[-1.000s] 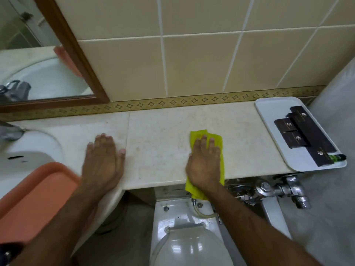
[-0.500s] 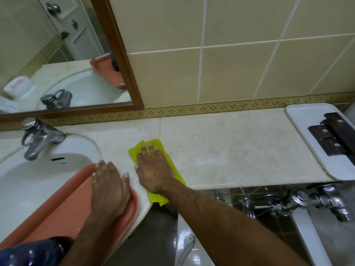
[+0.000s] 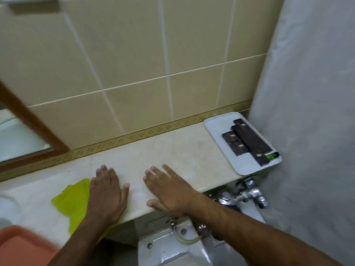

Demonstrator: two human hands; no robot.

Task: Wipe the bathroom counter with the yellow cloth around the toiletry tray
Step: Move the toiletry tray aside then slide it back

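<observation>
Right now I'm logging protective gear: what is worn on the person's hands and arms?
Nothing visible. The left hand and right hand are bare, with no gloves, rings or watch. Both forearms are uncovered to the frame edge, no sleeves showing.

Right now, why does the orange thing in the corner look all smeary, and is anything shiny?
Head view: the orange basin at the lower left is smeared by motion blur; the yellow cloth beside the left hand has soft edges too. The metal valve below the counter catches bright glints. The wide lens tilts the wall tiles.
</observation>
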